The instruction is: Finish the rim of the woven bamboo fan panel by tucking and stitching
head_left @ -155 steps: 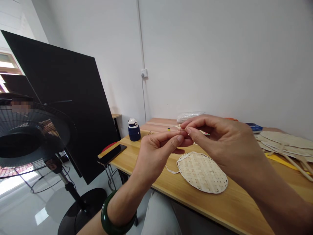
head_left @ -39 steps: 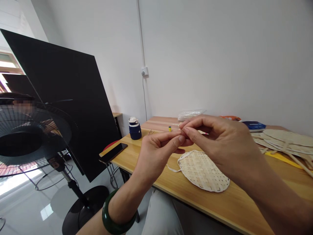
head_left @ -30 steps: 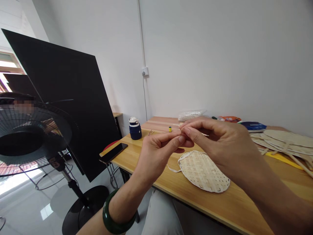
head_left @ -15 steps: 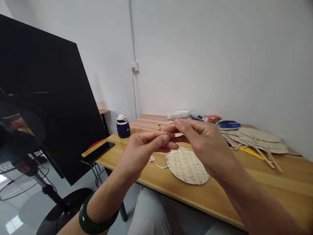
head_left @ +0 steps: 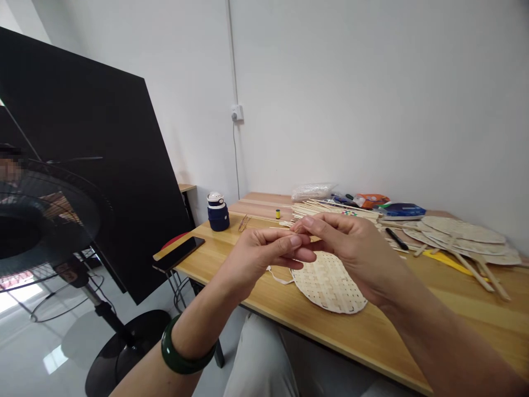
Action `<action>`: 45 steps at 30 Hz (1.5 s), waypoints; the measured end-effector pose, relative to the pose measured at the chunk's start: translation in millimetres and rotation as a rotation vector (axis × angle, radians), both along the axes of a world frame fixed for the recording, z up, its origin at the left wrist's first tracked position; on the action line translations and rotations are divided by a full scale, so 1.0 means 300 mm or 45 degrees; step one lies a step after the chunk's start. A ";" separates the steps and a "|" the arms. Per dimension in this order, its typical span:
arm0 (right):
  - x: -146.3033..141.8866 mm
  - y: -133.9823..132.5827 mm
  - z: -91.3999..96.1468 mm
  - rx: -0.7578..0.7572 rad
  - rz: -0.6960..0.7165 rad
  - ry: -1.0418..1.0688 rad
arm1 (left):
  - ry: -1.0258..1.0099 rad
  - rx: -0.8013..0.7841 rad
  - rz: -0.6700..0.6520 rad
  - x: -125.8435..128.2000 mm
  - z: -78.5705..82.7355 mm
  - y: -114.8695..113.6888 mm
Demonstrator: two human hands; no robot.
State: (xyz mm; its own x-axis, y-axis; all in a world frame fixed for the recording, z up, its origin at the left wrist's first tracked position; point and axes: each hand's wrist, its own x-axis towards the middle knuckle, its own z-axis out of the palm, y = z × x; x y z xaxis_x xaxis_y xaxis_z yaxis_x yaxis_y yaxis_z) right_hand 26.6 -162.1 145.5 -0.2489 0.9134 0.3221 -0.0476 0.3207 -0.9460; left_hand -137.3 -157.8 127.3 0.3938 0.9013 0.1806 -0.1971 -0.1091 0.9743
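My left hand (head_left: 273,248) and my right hand (head_left: 343,237) meet above the table, fingertips touching. Each is closed in a pinch of thumb and fingers; whatever they hold is too fine to make out. Below them a round woven bamboo fan panel (head_left: 330,284) lies flat on the table, its upper part hidden by my hands. A white strip (head_left: 281,280) trails from its left edge. Beyond my fingers stands a small yellow spool of thread (head_left: 278,214).
The wooden table (head_left: 438,320) holds a blue jar (head_left: 218,215), a phone (head_left: 179,253), bamboo strips (head_left: 314,208), a black pen (head_left: 397,239) and stacked woven fans (head_left: 467,237). A blue packet (head_left: 400,210) lies at the back. A standing fan (head_left: 119,331) and black board (head_left: 95,138) are at left.
The view has turned slightly left, so the table things sit further right. My hands stay pinched together, a little lower in view, and more bamboo strips show behind them.
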 end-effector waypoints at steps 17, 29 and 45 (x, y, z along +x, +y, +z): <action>0.038 0.018 0.000 -0.083 0.181 -0.211 | 0.156 -0.021 -0.142 -0.027 -0.022 0.021; 0.018 0.036 -0.028 -0.230 0.165 0.191 | 0.176 -0.032 -0.067 -0.014 -0.027 0.019; 0.263 0.090 -0.152 -0.256 -0.454 0.503 | 0.063 -0.167 0.091 -0.050 -0.051 0.064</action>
State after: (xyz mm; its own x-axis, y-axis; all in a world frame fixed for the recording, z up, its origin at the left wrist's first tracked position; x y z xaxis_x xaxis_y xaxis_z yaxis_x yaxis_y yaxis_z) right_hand 105.4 -135.1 99.9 0.1904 0.9718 0.1394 -0.3318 0.1973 -0.9225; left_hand -152.4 -138.5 112.0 0.3334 0.9419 0.0413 -0.1450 0.0080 0.9894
